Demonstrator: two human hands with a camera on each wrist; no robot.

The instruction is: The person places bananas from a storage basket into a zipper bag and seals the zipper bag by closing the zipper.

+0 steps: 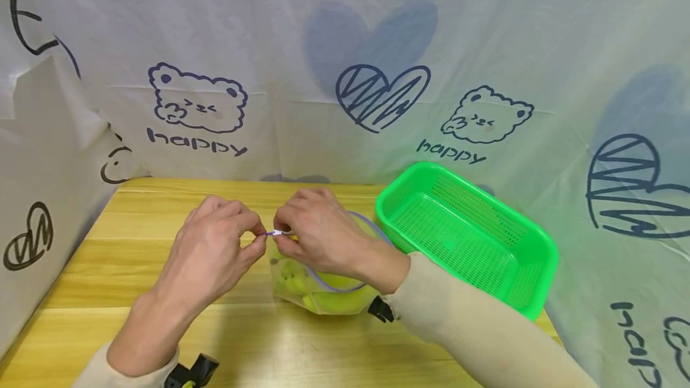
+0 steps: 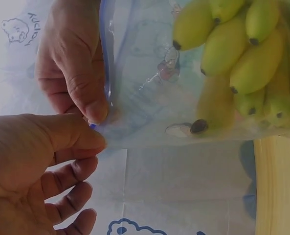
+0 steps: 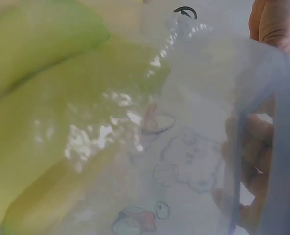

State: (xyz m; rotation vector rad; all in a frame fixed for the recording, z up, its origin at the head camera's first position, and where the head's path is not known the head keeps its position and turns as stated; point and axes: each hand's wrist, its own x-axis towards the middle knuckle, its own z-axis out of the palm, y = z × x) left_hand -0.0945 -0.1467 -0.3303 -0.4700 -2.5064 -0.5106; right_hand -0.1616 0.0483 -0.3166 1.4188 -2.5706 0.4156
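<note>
A clear zip bag [image 2: 145, 112] with a purple-blue zip edge [image 1: 372, 226] stands on the table, its mouth gaping into a loop. Inside lie several yellow-green bananas [image 2: 223, 54], seen through the plastic. My left hand [image 1: 212, 250] pinches the corner end of the zip edge between thumb and forefinger, the other fingers loosely bent. Right beside it, my right hand [image 1: 326, 232] pinches the zip edge at a small white slider [image 1: 277, 233]. In the right wrist view the plastic fills most of the picture, with fingers [image 3: 255, 156] showing past the bag's edge.
A green plastic basket [image 1: 447, 244] with perforated walls stands to the right of the bag, behind my right forearm. The wooden table [image 1: 145, 214] ends at a white cloth [image 1: 280, 64] printed with bears and hearts. Black camera mounts [image 1: 381, 309] sit at both wrists.
</note>
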